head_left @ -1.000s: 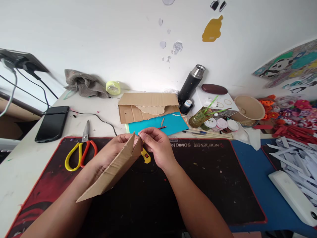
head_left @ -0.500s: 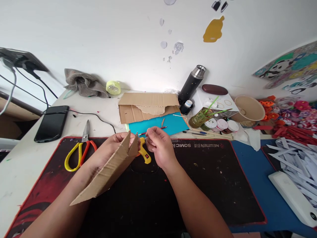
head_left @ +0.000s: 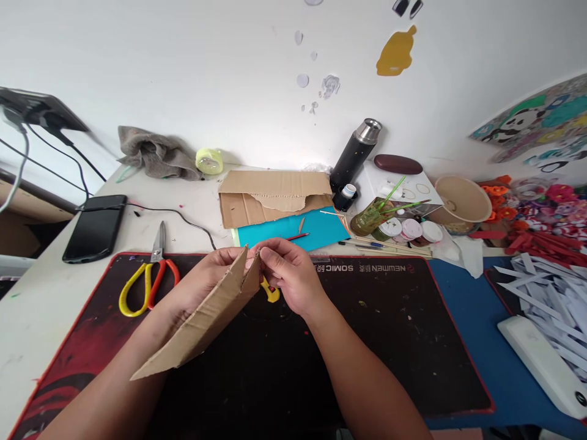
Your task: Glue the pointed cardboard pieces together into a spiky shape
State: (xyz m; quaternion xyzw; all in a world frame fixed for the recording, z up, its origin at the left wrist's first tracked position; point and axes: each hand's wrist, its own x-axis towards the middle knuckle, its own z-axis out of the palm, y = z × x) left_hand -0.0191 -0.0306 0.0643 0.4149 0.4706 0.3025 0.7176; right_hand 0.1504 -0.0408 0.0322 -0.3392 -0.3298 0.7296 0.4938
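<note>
A long strip of brown corrugated cardboard (head_left: pixel 202 321) slants from the lower left up to the middle, above a black and red desk mat (head_left: pixel 376 342). My left hand (head_left: pixel 202 284) grips it from behind, near its upper end. Fingers of my right hand (head_left: pixel 287 275) pinch the strip's top corner, closed on the cardboard edge. A yellow utility knife (head_left: pixel 271 291) lies on the mat just under my right hand, mostly hidden by it.
Yellow and orange scissors (head_left: pixel 149 275) lie left on the mat, a black phone (head_left: pixel 95 227) farther left. Behind are folded cardboard (head_left: pixel 275 194), a teal sheet (head_left: pixel 316 229), a black flask (head_left: pixel 355 153), paint lids (head_left: pixel 406 229), a paper bowl (head_left: pixel 461 198). White paper strips (head_left: pixel 550 299) pile up right.
My right hand, which had drawn a little away from the strip half a second ago, has come back to its top corner and pinches it. The left hand and strip barely moved.
</note>
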